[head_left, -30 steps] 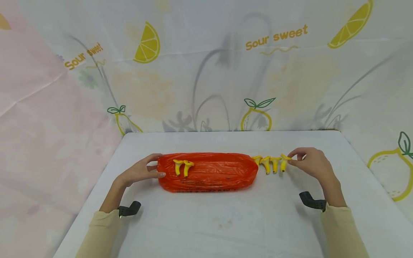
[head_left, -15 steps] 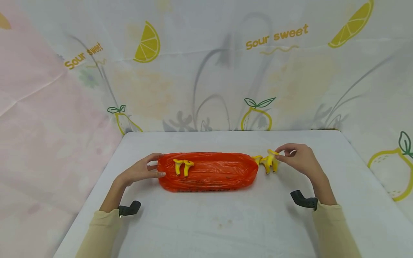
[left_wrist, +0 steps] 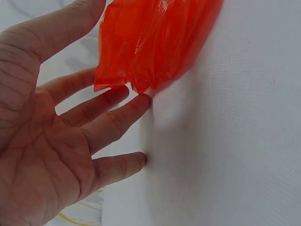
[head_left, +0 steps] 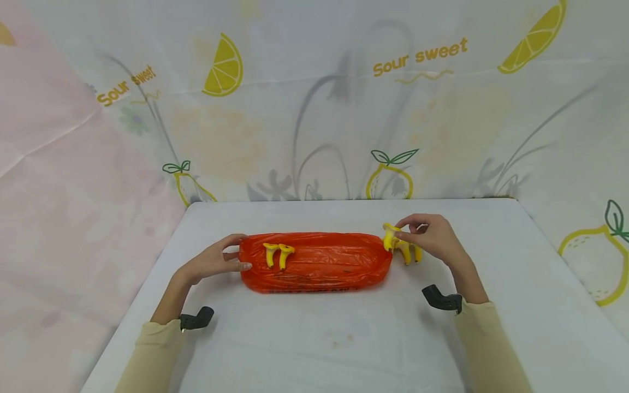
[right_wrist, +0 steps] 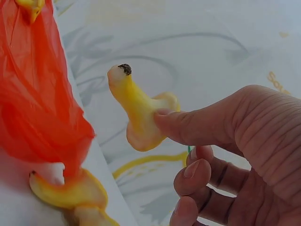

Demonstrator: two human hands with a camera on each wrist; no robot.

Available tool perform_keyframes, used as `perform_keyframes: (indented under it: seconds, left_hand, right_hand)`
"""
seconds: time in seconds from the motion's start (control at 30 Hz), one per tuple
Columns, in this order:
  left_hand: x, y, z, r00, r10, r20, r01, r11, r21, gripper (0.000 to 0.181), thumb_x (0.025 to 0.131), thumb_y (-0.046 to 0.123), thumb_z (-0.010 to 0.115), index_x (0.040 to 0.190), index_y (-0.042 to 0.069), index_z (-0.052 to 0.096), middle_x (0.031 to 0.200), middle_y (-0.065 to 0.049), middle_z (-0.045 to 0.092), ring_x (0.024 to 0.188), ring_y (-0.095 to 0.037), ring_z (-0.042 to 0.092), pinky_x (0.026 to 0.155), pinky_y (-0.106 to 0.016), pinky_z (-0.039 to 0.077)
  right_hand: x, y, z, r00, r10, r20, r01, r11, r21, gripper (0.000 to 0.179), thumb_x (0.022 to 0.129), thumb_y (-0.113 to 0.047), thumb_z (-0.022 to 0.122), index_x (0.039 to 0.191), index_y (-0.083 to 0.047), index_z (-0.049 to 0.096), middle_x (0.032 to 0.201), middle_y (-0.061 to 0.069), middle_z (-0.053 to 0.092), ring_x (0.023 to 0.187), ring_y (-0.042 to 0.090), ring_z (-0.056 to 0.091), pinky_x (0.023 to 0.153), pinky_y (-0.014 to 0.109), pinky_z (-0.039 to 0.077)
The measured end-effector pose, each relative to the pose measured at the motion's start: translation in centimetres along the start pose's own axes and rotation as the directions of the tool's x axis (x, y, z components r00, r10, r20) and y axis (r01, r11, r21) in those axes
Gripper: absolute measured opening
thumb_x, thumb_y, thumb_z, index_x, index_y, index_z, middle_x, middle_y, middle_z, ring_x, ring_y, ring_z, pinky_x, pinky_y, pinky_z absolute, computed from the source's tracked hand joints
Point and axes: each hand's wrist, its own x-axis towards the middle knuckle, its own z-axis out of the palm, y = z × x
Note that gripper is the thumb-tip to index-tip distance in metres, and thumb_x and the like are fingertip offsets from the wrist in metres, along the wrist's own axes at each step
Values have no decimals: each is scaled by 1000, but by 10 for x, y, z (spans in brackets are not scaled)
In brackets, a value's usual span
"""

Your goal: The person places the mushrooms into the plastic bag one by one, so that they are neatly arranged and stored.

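Note:
A red plastic bag [head_left: 319,262] lies lengthwise on the white table, with two yellow chanterelle-like mushrooms [head_left: 271,255] on its left part. At the bag's left end is my left hand [head_left: 213,262], thumb over the near side. The left wrist view shows its fingers [left_wrist: 117,120] spread and nearly straight, touching the plastic. My right hand [head_left: 429,236] pinches another yellow mushroom [right_wrist: 136,110] by its flared cap, thumb against fingers, just above the bag's right end. Below it, more mushrooms [head_left: 405,252] stand side by side, partly covered by the hand.
The white tabletop [head_left: 314,344] stretches in front of the bag. Behind it hangs a pale backdrop [head_left: 314,120] printed with lemons. Each wrist carries a black camera mount [head_left: 442,299].
My right hand has carried the pinched mushroom leftward from the row's right end, over the others, to the bag's right end. The left hand and the bag have stayed put.

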Motion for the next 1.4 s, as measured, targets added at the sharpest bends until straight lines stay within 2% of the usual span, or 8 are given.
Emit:
perform_keyframes:
  seconds: [0.23,0.57,0.87,1.03,1.27,1.4]
  left_hand:
    - [2,-2,0,1000,2,7,-2,1000,-19,80,86,36,76,149,10,34,153,-18,33,134,-50,37,101,-58,43]
    - [2,-3,-1,1000,-11,0,11,1000,4,82,85,38,76,150,11,33,153,-18,33,134,-49,38,99,-57,45]
    - [2,-2,-1,1000,-9,2,9,1000,-5,81,85,37,76,149,11,34,153,-19,33,134,-50,38,98,-56,46]
    - [0,-1,-1,1000,-7,-2,7,1000,1,81,85,36,76,149,9,34,153,-20,33,134,-50,38,97,-56,47]
    - [0,-1,-1,1000,1,2,-1,1000,7,82,85,36,76,149,7,33,153,-21,33,134,-51,38,97,-55,47]
    - [2,-2,-1,1000,-9,-1,9,1000,3,82,84,37,77,149,9,34,153,-20,34,134,-50,38,97,-55,47]
  right_hand:
    - [9,-13,14,999,0,45,-1,1000,19,18,86,-18,76,99,-7,75,78,7,50,69,23,51,52,26,38]
    - [21,-27,38,996,26,82,-32,997,68,17,85,-20,76,98,-9,75,78,7,52,74,25,51,56,28,40]
    - [27,-34,62,995,-33,92,25,996,86,11,85,-16,76,94,-10,76,72,5,51,68,23,51,57,29,41]
    - [29,-35,73,995,-18,97,8,995,102,11,85,-17,75,95,-12,76,74,5,52,70,23,50,55,28,39]
    - [34,-39,89,993,-24,114,11,993,114,10,86,-17,75,95,-14,76,75,5,54,75,24,52,60,30,43]
    - [35,-44,100,990,-39,134,19,989,144,9,85,-16,77,94,-13,76,73,5,53,71,23,51,57,29,40]
